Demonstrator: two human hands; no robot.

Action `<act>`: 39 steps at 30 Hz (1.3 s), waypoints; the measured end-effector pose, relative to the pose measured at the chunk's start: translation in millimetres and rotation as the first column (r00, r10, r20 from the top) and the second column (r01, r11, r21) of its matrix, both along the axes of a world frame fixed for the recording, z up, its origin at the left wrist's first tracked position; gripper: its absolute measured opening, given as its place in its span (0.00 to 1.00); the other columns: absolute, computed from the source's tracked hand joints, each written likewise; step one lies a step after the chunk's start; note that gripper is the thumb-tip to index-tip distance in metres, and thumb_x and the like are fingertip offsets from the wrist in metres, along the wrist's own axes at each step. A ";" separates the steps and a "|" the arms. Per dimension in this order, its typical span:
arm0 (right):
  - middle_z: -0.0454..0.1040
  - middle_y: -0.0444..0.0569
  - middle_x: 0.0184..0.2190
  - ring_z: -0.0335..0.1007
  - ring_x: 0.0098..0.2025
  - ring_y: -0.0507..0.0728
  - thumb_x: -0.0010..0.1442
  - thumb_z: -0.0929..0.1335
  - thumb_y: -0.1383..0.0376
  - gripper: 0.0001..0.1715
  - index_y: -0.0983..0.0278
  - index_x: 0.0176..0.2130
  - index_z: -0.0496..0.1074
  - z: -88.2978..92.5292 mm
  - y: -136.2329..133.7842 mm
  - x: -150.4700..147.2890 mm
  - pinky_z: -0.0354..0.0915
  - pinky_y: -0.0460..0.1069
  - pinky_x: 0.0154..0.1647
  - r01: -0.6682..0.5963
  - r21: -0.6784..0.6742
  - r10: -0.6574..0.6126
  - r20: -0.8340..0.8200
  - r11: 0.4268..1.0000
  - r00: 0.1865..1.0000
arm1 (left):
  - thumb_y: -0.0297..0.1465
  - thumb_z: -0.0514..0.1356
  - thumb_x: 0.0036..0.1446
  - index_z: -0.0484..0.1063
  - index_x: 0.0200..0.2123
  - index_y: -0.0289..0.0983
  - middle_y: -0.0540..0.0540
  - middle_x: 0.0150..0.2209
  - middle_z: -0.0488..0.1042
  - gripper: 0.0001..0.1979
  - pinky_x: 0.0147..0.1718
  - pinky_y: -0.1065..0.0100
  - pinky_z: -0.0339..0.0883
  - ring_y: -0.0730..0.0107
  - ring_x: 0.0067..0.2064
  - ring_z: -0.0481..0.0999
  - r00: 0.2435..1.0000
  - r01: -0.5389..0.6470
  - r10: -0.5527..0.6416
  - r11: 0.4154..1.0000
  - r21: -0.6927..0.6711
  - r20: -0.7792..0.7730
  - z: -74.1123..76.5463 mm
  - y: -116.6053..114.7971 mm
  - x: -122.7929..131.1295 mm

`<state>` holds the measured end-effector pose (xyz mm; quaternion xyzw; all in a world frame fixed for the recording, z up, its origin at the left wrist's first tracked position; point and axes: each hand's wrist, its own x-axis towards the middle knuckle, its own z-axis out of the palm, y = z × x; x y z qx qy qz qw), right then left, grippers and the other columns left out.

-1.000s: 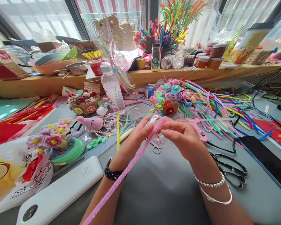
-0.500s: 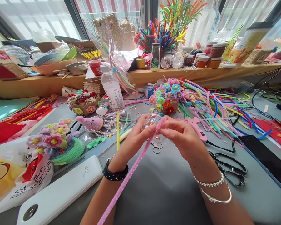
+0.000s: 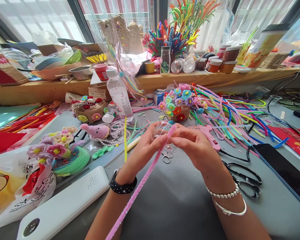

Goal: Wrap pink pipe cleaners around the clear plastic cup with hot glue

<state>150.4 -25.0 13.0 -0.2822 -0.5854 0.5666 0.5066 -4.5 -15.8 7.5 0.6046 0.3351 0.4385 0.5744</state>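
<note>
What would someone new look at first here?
Probably the long pink fuzzy stem in front, pinched between the fingers of the left hand and right hand. Next, perhaps the bright bunch of fuzzy stems on the back ledge. Then the colourful flowers in a little basket, just beyond the hands.

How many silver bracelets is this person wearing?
2 in view, both at the right wrist: a beaded bracelet nearer the right hand, and a bangle farther up the arm.
</note>
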 end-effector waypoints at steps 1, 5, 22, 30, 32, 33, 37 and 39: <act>0.64 0.42 0.27 0.59 0.33 0.50 0.53 0.68 0.65 0.07 0.61 0.24 0.72 0.0 0.2 -0.2 0.59 0.46 0.32 0.003 -0.011 -0.003 -0.003 1.000 1.000 | 0.43 0.57 0.53 0.63 0.48 0.40 0.45 0.47 0.72 0.22 0.47 0.59 0.64 0.56 0.50 0.71 1.000 -0.008 0.008 1.000 0.008 -0.005 -1.2 1.3 -0.6; 0.65 0.42 0.29 0.61 0.35 0.50 0.54 0.68 0.65 0.06 0.61 0.26 0.73 1.4 1.7 -0.5 0.61 0.47 0.36 -0.013 -0.035 0.014 0.014 0.999 1.000 | 0.42 0.58 0.53 0.66 0.46 0.40 0.46 0.49 0.71 0.19 0.50 0.59 0.61 0.56 0.54 0.67 0.995 -0.087 0.088 0.996 0.027 -0.041 -4.4 6.8 -2.5; 0.67 0.43 0.31 0.66 0.36 0.51 0.53 0.70 0.71 0.06 0.59 0.31 0.75 11.9 -13.3 -1.3 0.64 0.50 0.40 0.518 0.505 -0.598 -0.006 0.690 0.802 | 0.38 0.67 0.44 0.57 0.49 0.44 0.43 0.52 0.67 0.30 0.52 0.55 0.63 0.57 0.51 0.72 0.906 -0.250 0.104 0.914 0.319 0.410 -9.7 -0.5 15.5; 0.70 0.44 0.30 0.67 0.35 0.52 0.52 0.71 0.73 0.08 0.61 0.32 0.76 17.1 -29.7 -5.2 0.64 0.49 0.36 0.489 0.571 -0.625 0.054 0.659 0.778 | 0.35 0.67 0.45 0.53 0.49 0.49 0.45 0.53 0.62 0.31 0.55 0.51 0.59 0.58 0.55 0.69 0.922 -0.350 0.201 0.800 0.487 0.332 -8.0 -4.1 16.0; 0.71 0.44 0.30 0.67 0.34 0.51 0.52 0.71 0.73 0.08 0.60 0.33 0.76 16.4 -31.8 -6.2 0.65 0.49 0.36 0.498 0.583 -0.643 0.056 0.642 0.764 | 0.36 0.67 0.45 0.53 0.49 0.49 0.45 0.53 0.62 0.31 0.55 0.51 0.60 0.58 0.54 0.69 0.925 -0.355 0.215 0.782 0.512 0.314 -8.6 -4.1 16.0; 0.71 0.44 0.30 0.67 0.34 0.51 0.52 0.71 0.73 0.08 0.60 0.33 0.76 16.0 -32.4 -6.4 0.65 0.49 0.35 0.504 0.584 -0.651 0.056 0.636 0.757 | 0.37 0.67 0.45 0.53 0.49 0.48 0.45 0.52 0.63 0.32 0.54 0.51 0.61 0.59 0.53 0.70 0.925 -0.362 0.227 0.771 0.523 0.306 -9.0 -3.7 15.9; 0.72 0.44 0.30 0.68 0.34 0.51 0.52 0.71 0.73 0.07 0.62 0.32 0.76 16.2 -33.2 -5.8 0.65 0.48 0.35 0.508 0.590 -0.670 0.077 0.628 0.738 | 0.37 0.68 0.43 0.55 0.49 0.46 0.45 0.48 0.65 0.32 0.49 0.52 0.67 0.58 0.53 0.68 0.903 -0.428 0.293 0.669 0.608 0.314 -9.2 -0.9 15.3; 0.72 0.44 0.30 0.69 0.33 0.51 0.52 0.71 0.73 0.06 0.62 0.32 0.76 17.0 -33.1 -4.9 0.66 0.47 0.35 0.502 0.598 -0.680 0.102 0.625 0.726 | 0.35 0.68 0.42 0.56 0.48 0.45 0.45 0.46 0.65 0.32 0.47 0.52 0.68 0.58 0.53 0.67 0.892 -0.452 0.317 0.606 0.655 0.323 -8.2 -0.6 15.0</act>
